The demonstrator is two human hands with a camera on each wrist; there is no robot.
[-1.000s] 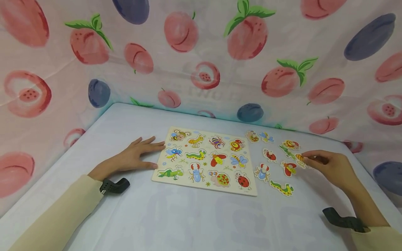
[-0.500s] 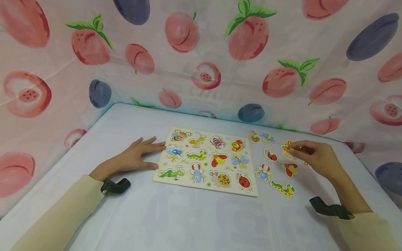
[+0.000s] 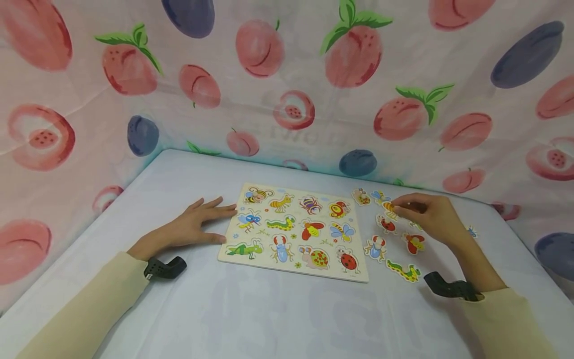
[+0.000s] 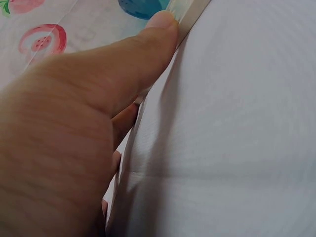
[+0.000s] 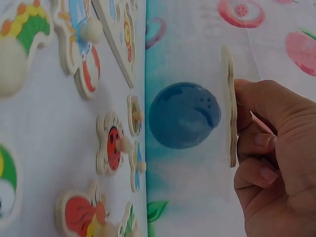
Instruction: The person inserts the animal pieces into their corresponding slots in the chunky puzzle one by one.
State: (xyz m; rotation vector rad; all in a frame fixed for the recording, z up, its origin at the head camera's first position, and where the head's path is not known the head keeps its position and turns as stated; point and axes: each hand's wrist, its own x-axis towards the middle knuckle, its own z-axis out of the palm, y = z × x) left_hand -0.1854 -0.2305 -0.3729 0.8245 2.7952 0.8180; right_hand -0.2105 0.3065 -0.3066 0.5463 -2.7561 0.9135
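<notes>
A light wooden puzzle board (image 3: 296, 207) with rows of insect pictures lies mid-table. Against its left edge rest the spread, straight fingers of my left hand (image 3: 193, 222); in the left wrist view the thumb (image 4: 158, 37) touches the board's rim. My right hand (image 3: 435, 217) pinches an orange-and-yellow striped insect puzzle piece (image 3: 389, 210), raised over the loose pieces. Seen from the right wrist, that wooden piece (image 5: 229, 108) is edge-on, its knob hidden by the fingers. Below it lie a ladybug piece (image 3: 386, 224) and a red-winged insect piece (image 3: 413, 243).
Right of the board are also a stag beetle piece (image 3: 375, 248), a caterpillar piece (image 3: 402, 270), a snail piece (image 3: 360, 197) and a blue-winged piece (image 3: 378, 195). A green piece (image 3: 416, 227) is partly hidden by my right hand. Fruit-print cloth (image 3: 291, 60) walls the table's back.
My right hand has carried the striped insect piece leftward toward the board, from over the right side of the loose pieces. My left hand has stayed at the board's edge.
</notes>
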